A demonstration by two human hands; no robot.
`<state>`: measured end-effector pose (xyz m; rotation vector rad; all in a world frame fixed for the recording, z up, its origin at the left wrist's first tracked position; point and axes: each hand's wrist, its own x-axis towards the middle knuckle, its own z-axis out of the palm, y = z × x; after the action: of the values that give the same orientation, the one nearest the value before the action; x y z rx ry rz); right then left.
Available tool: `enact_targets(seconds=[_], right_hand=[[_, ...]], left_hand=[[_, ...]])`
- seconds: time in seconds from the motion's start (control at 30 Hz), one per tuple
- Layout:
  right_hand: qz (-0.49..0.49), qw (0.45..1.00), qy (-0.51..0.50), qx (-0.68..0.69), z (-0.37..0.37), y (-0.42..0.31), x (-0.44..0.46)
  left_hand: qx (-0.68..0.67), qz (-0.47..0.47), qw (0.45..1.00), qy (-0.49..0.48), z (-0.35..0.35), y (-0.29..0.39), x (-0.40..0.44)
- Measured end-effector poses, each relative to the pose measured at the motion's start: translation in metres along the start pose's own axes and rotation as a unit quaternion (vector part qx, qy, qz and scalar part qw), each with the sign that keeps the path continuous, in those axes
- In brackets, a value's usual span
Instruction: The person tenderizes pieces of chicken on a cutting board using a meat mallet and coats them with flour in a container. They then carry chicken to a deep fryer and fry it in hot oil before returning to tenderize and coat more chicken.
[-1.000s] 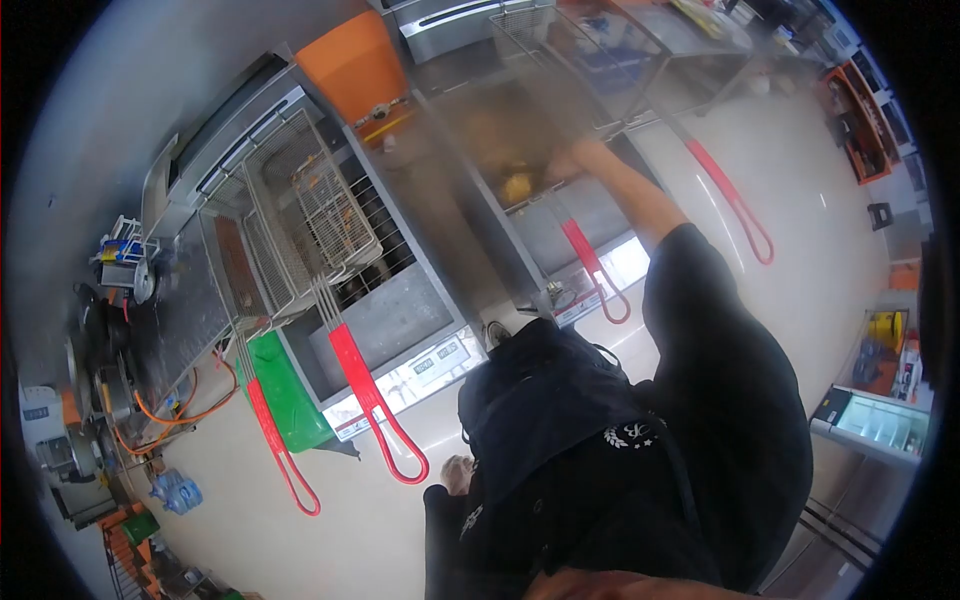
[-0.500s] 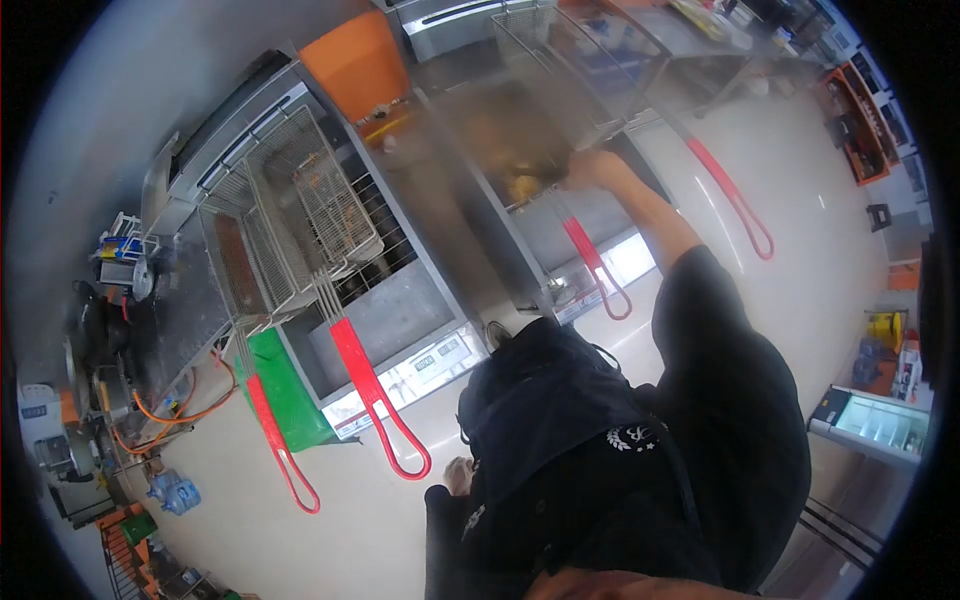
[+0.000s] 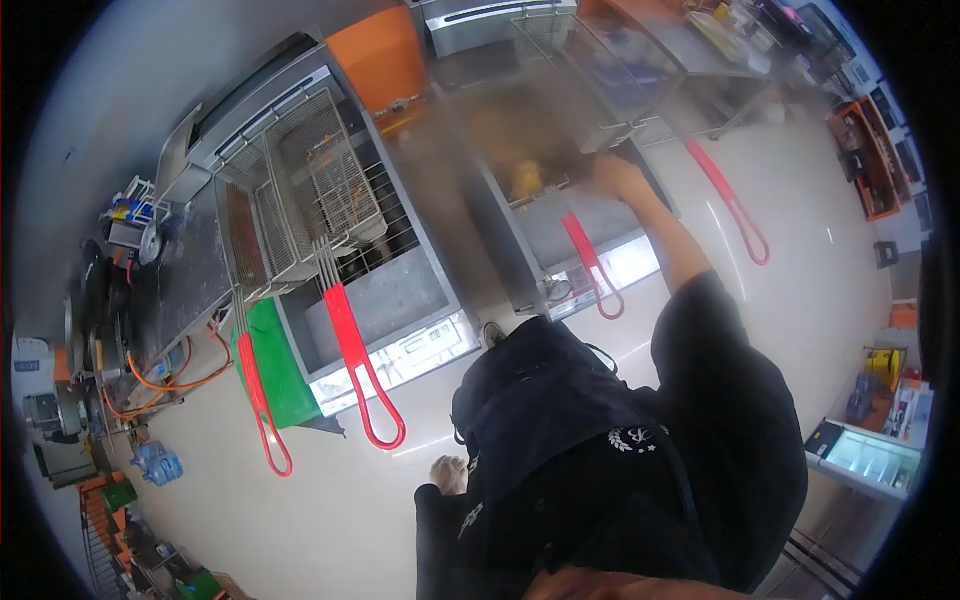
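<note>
My right hand [image 3: 618, 178] is over the right fryer [image 3: 600, 250], near the front of its oil vat. Its fingers look closed, but haze hides whatever they hold. Just left of it, golden food [image 3: 526, 180] shows in the oil, at the wire end of a fryer basket's red handle [image 3: 588, 258]. Another fryer basket [image 3: 570, 50] sits raised at the fryer's back right, its red handle [image 3: 728, 200] pointing toward me. Low beside my body, away from the fryers, my left hand [image 3: 449, 475] is curled closed. I cannot see anything in it.
Two wire baskets [image 3: 300, 180] rest above the left fryer [image 3: 380, 300], their long red handles [image 3: 362, 365] sticking out over the floor. A green container [image 3: 275, 365] stands by that fryer. Orange hoses [image 3: 150, 385] run at the left; a steel table [image 3: 700, 60] stands at the back right.
My right hand has shifted slightly right in view, still over the right fryer. More of my left hand now shows. The left basket handles sit higher and further left as the view shifts.
</note>
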<state>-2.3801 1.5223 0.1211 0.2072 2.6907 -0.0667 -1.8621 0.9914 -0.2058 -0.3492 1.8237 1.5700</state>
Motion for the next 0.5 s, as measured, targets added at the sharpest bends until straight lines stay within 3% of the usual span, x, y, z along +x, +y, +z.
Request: enact_targets(seconds=[0.03, 0.07, 0.3, 0.37, 0.47, 0.5], right_hand=[[0.005, 1.0, -0.017, -0.013, -0.002, 0.001, -0.005], [0.01, 0.999, -0.032, -0.026, -0.005, 0.002, -0.01], [-0.088, 0.994, -0.028, -0.053, 0.005, -0.001, 0.018], [-0.106, 0.993, -0.022, -0.042, 0.013, -0.007, 0.031], [-0.075, 0.992, -0.093, 0.031, -0.007, -0.014, 0.023], [-0.108, 0.99, -0.095, 0.014, -0.001, -0.009, 0.037]], left_hand=[[0.265, 0.039, 0.963, 0.033, 0.01, -0.004, -0.004], [0.392, 0.058, 0.916, 0.064, 0.02, -0.003, -0.007], [0.443, 0.025, 0.885, 0.143, 0.082, 0.003, -0.024], [0.455, 0.021, 0.879, 0.139, 0.095, 0.0, -0.031], [0.388, 0.052, 0.919, 0.058, 0.092, -0.006, -0.048], [0.406, 0.052, 0.911, 0.053, 0.097, -0.016, -0.053]])
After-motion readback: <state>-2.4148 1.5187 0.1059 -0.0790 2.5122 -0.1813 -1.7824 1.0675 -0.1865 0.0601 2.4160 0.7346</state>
